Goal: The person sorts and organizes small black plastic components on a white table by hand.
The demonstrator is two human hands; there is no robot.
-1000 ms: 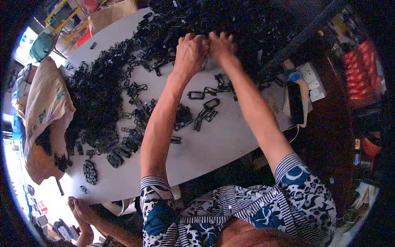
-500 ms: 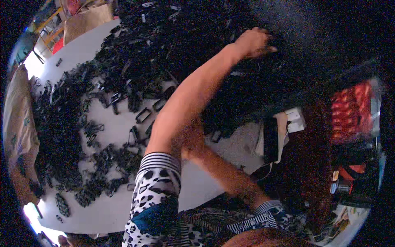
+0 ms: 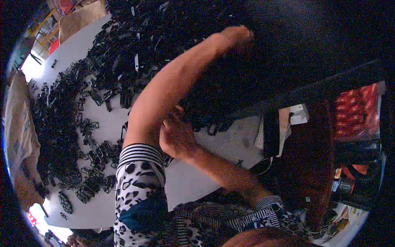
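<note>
My left hand (image 3: 238, 36) reaches far over the dark upper part of a large pile of small black frame-shaped parts (image 3: 127, 68). Its fingers are smeared and in shadow, so what they hold, if anything, does not show. Closer in, my right hand (image 3: 177, 136) is beside my left forearm, which crosses in front of its reach. The right fingers are bent inward, partly hidden, and anything in them cannot be made out. A few black parts lie on the table just under and beside this hand. More of them spread in clusters down the left side.
The white table (image 3: 193, 181) curves round in front of me. To the right stand a dark upright slab (image 3: 270, 133), a white box (image 3: 299, 114) and a red patterned package (image 3: 357, 111). A brown sheet or bag (image 3: 20, 119) hangs at the left edge; cardboard (image 3: 82, 20) stands behind.
My left hand has drawn back a little to the left over the pile. My right hand, mostly hidden behind the left forearm before, now shows with its fingers bent. The view has shifted slightly.
</note>
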